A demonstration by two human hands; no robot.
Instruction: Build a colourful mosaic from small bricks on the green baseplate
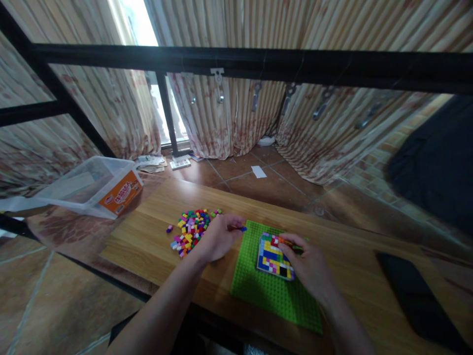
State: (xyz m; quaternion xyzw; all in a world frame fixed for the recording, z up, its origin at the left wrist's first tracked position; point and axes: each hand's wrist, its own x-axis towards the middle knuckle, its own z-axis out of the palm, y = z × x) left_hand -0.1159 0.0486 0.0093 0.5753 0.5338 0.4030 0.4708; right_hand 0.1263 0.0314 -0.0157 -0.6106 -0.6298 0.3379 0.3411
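Grip closed on a blue brick [243,229], the left hand [220,237] hovers between loose bricks [191,228] on the bench [148,222] and a green baseplate [254,291], where the right hand [308,266] touches a multicolored brick panel [272,255]; whether that hand's grip holds anything cannot be told.

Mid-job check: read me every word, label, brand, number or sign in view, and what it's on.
Nothing reads clearly enough to quote.
Orange label on the clear plastic bin: large characters, too blurred.
White box on the floor: dark print, too small.
Stack of papers beside the bin: too blurred.
Green baseplate and brick panel: no lettering I can make out.
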